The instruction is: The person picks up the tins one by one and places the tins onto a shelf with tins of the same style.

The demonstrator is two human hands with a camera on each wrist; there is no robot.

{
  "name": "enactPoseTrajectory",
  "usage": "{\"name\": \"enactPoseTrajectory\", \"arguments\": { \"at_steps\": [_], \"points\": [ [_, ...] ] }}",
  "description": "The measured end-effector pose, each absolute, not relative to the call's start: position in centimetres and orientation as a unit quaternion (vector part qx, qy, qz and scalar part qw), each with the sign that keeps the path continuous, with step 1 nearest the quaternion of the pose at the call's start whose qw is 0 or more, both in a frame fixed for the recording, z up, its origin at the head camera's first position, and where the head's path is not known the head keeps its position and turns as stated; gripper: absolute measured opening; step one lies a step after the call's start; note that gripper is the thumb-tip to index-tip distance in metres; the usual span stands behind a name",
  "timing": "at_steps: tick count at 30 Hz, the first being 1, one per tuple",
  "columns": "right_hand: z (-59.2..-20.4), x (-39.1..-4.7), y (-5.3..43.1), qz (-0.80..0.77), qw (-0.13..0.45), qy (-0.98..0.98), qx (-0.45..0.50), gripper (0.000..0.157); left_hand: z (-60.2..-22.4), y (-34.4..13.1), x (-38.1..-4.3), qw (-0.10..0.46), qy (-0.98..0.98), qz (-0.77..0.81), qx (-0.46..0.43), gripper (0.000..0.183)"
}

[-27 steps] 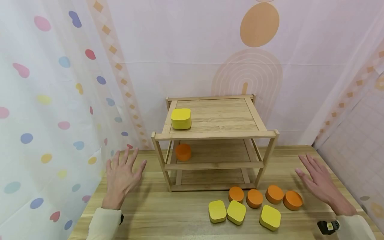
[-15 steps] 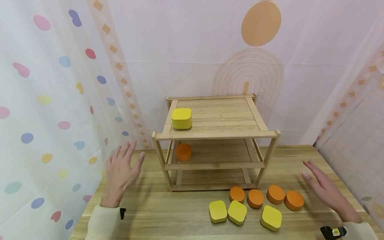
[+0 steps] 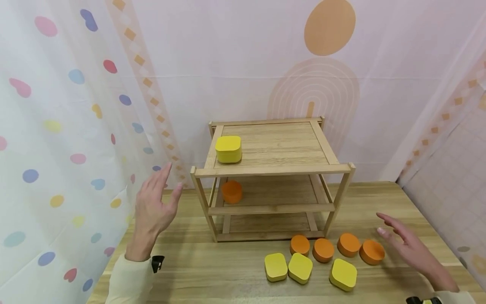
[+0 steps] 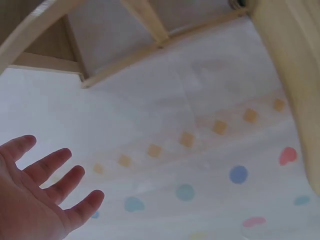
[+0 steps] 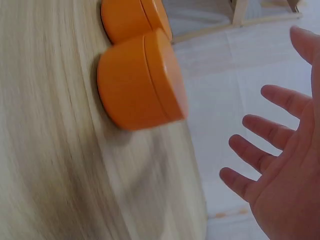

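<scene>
My left hand (image 3: 155,207) is raised over the table left of the wooden rack (image 3: 273,170), fingers extended and holding nothing. In the left wrist view its spread fingers (image 4: 60,185) point toward the curtain. On the right, my right hand (image 3: 408,245) hovers beside the nearest round orange tin (image 3: 372,252), thumb and fingers apart, palm bare. The right wrist view has that orange tin (image 5: 140,82) a short gap from the fingers (image 5: 255,150). Other round orange tins (image 3: 323,250) and three rounded-square yellow tins (image 3: 343,275) sit on the table in front of the rack.
A yellow tin (image 3: 228,149) stands on the rack's top shelf at the left. Below it an orange tin (image 3: 232,192) stands on the middle shelf. Patterned curtains (image 3: 235,50) close off the back and both sides of the wood-grain table (image 3: 212,274).
My left hand has risen slightly and turned more edge-on. My right hand has turned and shifted a little lower. The tins and the rack keep their places.
</scene>
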State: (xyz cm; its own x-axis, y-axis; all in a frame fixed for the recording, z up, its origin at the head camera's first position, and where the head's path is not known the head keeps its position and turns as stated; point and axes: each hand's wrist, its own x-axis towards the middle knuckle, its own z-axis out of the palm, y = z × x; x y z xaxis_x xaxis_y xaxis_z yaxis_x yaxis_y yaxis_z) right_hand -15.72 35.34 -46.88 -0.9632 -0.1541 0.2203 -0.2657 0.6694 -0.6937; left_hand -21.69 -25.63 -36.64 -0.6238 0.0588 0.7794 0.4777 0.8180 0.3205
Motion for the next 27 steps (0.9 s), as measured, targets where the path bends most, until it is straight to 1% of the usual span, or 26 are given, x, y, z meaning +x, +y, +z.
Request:
{"name": "enactPoseTrajectory", "arguments": {
  "at_steps": [3, 9, 11, 16, 21, 27],
  "points": [
    [-46.6, -15.5, 34.7, 0.406, 0.075, -0.901, 0.130, 0.051, -36.0, -25.1, -21.7, 0.399, -0.858, -0.275, -0.169, 0.056],
    [-46.1, -15.0, 32.9, 0.387, 0.109, -0.900, 0.167, 0.046, -34.9, -24.0, -21.6, 0.332, -0.868, -0.334, -0.158, 0.056],
    [-45.9, -14.9, 32.4, 0.373, 0.122, -0.903, 0.174, 0.044, -34.8, -23.6, -21.5, 0.318, -0.869, -0.345, -0.155, 0.057],
    [-45.6, -14.8, 31.2, 0.369, 0.130, -0.899, 0.196, 0.042, -34.7, -22.7, -21.7, 0.320, -0.861, -0.355, -0.174, 0.060],
    [-45.5, -14.4, 30.3, 0.381, 0.114, -0.891, 0.217, 0.042, -34.6, -21.9, -21.8, 0.332, -0.840, -0.379, -0.200, 0.059],
    [-46.1, -13.6, 29.3, 0.409, 0.096, -0.874, 0.246, 0.041, -34.6, -21.2, -21.8, 0.324, -0.825, -0.410, -0.214, 0.056]
  ]
}}
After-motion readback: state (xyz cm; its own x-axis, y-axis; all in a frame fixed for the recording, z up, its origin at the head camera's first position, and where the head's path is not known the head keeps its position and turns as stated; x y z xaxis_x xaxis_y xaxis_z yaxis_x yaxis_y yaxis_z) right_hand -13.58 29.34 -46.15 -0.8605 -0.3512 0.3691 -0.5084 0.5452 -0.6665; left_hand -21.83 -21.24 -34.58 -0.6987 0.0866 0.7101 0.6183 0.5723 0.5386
